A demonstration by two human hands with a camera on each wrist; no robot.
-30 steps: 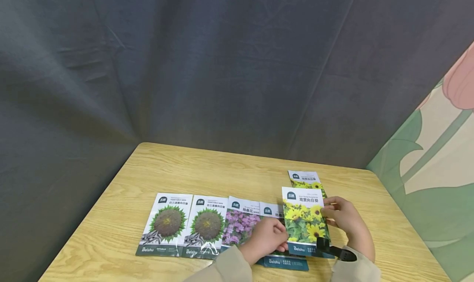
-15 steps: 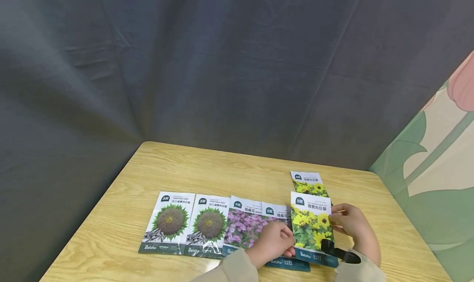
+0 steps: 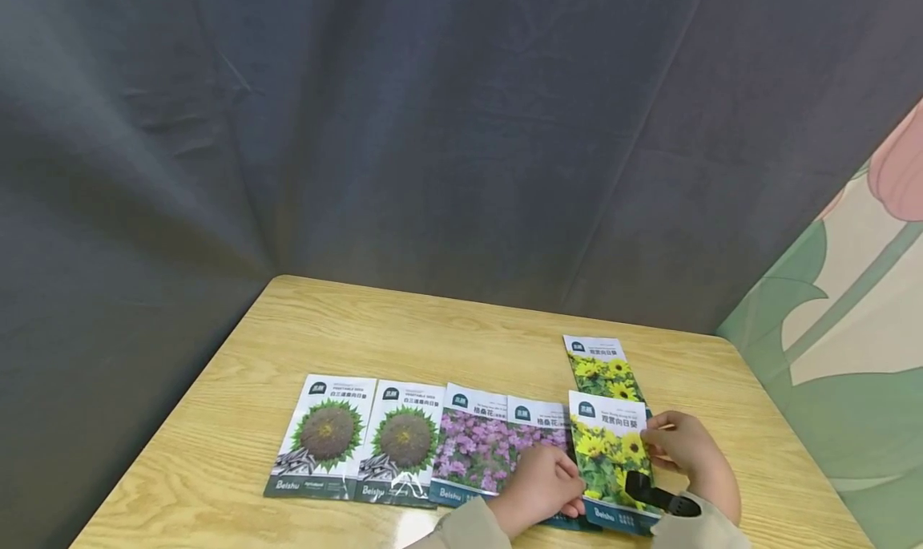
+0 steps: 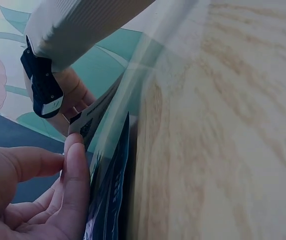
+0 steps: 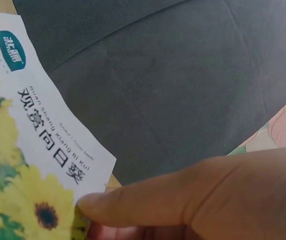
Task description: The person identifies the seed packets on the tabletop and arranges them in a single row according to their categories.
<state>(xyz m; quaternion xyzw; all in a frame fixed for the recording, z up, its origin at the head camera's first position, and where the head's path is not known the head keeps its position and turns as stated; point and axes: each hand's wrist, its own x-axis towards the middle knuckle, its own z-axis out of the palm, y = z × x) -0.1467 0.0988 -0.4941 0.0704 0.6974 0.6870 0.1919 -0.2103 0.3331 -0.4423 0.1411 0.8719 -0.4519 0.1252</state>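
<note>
A seed packet with yellow sunflowers [image 3: 606, 445] is held slightly tilted over the right end of a row of packets. My right hand [image 3: 688, 449] pinches its right edge; in the right wrist view the thumb [image 5: 128, 204] lies on the printed front, other fingers behind. My left hand [image 3: 542, 483] pinches the packet's lower left edge between thumb and fingers, as the left wrist view shows, above a purple-flower packet [image 3: 537, 434]. Another yellow sunflower packet [image 3: 602, 369] lies behind the held one, partly covered by it.
To the left on the wooden table [image 3: 404, 324] lie another purple-flower packet [image 3: 472, 445] and two packets with large sunflower heads, one on the far left [image 3: 328, 433] and one beside it [image 3: 405, 441]. A dark curtain [image 3: 447, 132] hangs behind the table.
The held sunflower packet has moved right and down toward the table's front, uncovering more of the sunflower packet behind it. Both hands have moved with it, slightly right and nearer.
</note>
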